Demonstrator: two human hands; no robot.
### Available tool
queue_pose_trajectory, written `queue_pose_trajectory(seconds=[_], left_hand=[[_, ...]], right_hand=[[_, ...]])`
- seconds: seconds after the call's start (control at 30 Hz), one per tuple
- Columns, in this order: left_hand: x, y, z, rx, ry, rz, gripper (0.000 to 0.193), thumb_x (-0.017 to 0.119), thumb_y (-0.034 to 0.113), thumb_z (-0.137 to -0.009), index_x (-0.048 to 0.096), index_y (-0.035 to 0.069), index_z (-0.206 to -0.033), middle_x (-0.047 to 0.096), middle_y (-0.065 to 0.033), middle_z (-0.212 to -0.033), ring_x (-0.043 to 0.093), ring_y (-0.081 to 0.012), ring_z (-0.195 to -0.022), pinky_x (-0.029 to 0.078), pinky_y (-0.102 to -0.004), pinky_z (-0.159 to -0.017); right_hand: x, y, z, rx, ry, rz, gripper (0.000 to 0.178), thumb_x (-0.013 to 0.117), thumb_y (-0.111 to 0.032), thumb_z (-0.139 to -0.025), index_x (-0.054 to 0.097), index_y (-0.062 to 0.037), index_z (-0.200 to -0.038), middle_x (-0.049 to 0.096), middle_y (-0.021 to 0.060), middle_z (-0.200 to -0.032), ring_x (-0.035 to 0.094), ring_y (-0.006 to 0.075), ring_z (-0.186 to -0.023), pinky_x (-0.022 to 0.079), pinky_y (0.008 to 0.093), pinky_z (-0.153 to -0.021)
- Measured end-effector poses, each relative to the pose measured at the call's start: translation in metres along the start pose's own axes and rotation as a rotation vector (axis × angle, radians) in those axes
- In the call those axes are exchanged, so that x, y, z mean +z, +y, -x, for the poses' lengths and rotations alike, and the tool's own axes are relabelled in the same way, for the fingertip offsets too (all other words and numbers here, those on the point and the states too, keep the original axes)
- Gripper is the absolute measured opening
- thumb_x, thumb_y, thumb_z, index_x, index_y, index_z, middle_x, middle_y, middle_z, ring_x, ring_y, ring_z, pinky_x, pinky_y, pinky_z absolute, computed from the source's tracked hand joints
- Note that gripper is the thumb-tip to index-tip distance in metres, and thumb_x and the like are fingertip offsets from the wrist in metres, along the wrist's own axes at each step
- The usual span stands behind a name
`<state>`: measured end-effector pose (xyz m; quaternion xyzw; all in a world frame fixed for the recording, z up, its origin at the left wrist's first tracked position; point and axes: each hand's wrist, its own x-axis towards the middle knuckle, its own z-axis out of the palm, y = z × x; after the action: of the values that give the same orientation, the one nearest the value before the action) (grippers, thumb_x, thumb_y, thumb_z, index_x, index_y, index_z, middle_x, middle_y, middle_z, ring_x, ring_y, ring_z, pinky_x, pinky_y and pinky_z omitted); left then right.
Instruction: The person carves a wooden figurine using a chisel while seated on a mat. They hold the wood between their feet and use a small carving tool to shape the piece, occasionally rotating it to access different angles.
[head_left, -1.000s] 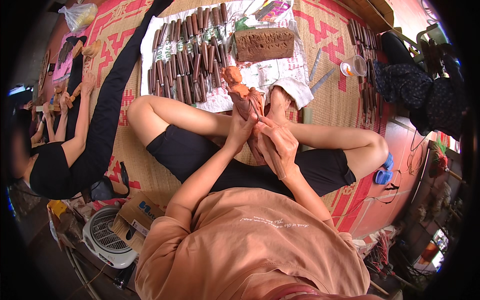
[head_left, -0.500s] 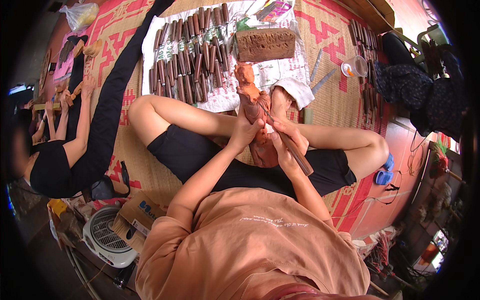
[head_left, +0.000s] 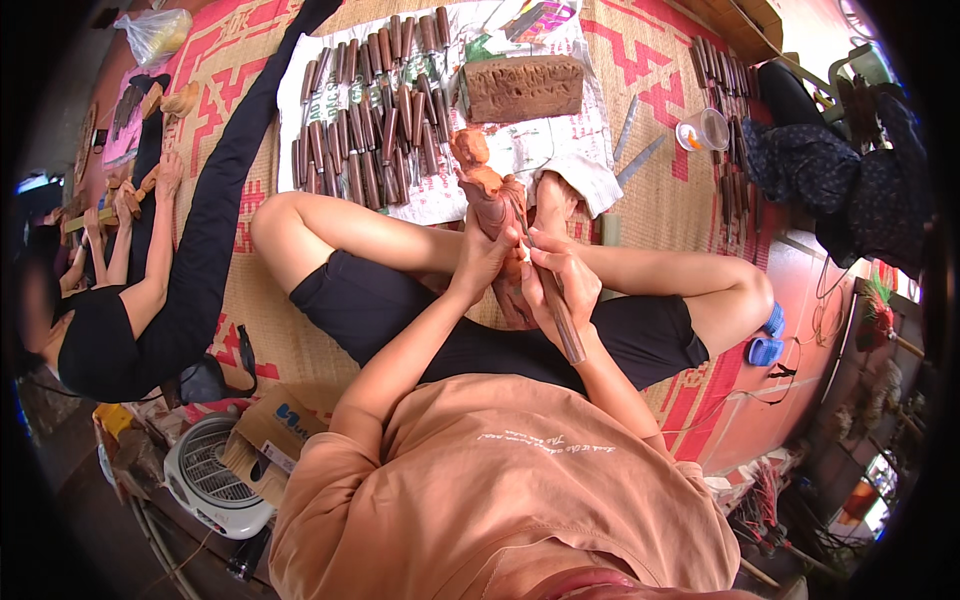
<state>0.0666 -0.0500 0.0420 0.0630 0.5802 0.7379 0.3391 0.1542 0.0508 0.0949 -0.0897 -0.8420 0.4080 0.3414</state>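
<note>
A reddish-brown carved wooden figurine [head_left: 492, 203] leans up from between my legs, its rounded head pointing away from me. My left hand [head_left: 482, 262] is wrapped around its middle, thumb lying across the front. Closed on the brown handle of a carving chisel [head_left: 570, 335], my right hand [head_left: 566, 282] rests against the figurine's right side. The chisel's tip meets the wood near my left thumb, but the fingers partly hide the contact. Below my hands, the figurine's base is partly covered. My bare foot [head_left: 552, 205] is beside the figurine, under a white cloth [head_left: 588, 180].
Several wooden-handled chisels [head_left: 370, 125] lie in rows on a white printed sack [head_left: 440, 205], beside a brown block [head_left: 523, 88]. More tools [head_left: 730, 130] and a plastic cup [head_left: 712, 130] are to the right. Another person [head_left: 105, 330] works at left, near a grey fan-like appliance [head_left: 215, 475].
The figurine has shifted slightly left and tilted. My right hand has moved a little left, and the chisel's handle now points more steeply toward me. Both grips stay closed.
</note>
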Motion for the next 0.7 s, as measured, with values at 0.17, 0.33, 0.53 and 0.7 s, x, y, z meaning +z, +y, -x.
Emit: queue_pose_trajectory(seconds=[0.17,0.33,0.53,0.7], left_hand=[[-0.007,-0.019,-0.003,0.038,0.041,-0.076,0.093,0.072,0.061,-0.076,0.033,0.000,-0.134,0.049,-0.0143,-0.125,0.049,-0.0218,-0.119,0.041,-0.0347,-0.100],[-0.007,-0.022,-0.003,0.083,0.037,-0.070,0.092,0.071,0.059,-0.079,0.032,-0.002,-0.135,0.048,-0.0154,-0.128,0.047,-0.0232,-0.122,0.037,-0.0361,-0.103],[-0.009,-0.023,-0.003,0.107,0.040,-0.121,0.091,0.070,0.057,-0.080,0.030,-0.003,-0.136,0.048,-0.0164,-0.127,0.048,-0.0238,-0.121,0.038,-0.0364,-0.103],[-0.005,-0.015,-0.001,0.079,0.049,-0.126,0.089,0.070,0.053,-0.083,0.028,-0.004,-0.138,0.049,-0.0180,-0.127,0.049,-0.0242,-0.119,0.039,-0.0358,-0.101]], right_hand=[[0.002,-0.002,-0.004,-0.022,-0.035,0.022,0.024,0.073,0.004,-0.071,0.058,-0.0009,-0.090,0.067,0.0197,-0.094,0.070,0.0311,-0.086,0.056,0.0351,-0.074],[0.002,-0.004,-0.007,-0.030,-0.040,0.026,0.025,0.073,0.005,-0.069,0.059,-0.0017,-0.089,0.067,0.0167,-0.092,0.069,0.0311,-0.086,0.056,0.0358,-0.075],[0.001,-0.008,-0.009,-0.045,-0.061,0.061,0.022,0.072,0.005,-0.070,0.060,-0.0010,-0.088,0.066,0.0161,-0.089,0.068,0.0312,-0.084,0.056,0.0354,-0.075],[0.004,-0.018,-0.009,-0.012,-0.083,0.117,0.020,0.072,0.006,-0.071,0.060,-0.0005,-0.086,0.066,0.0156,-0.089,0.068,0.0289,-0.080,0.055,0.0334,-0.071]])
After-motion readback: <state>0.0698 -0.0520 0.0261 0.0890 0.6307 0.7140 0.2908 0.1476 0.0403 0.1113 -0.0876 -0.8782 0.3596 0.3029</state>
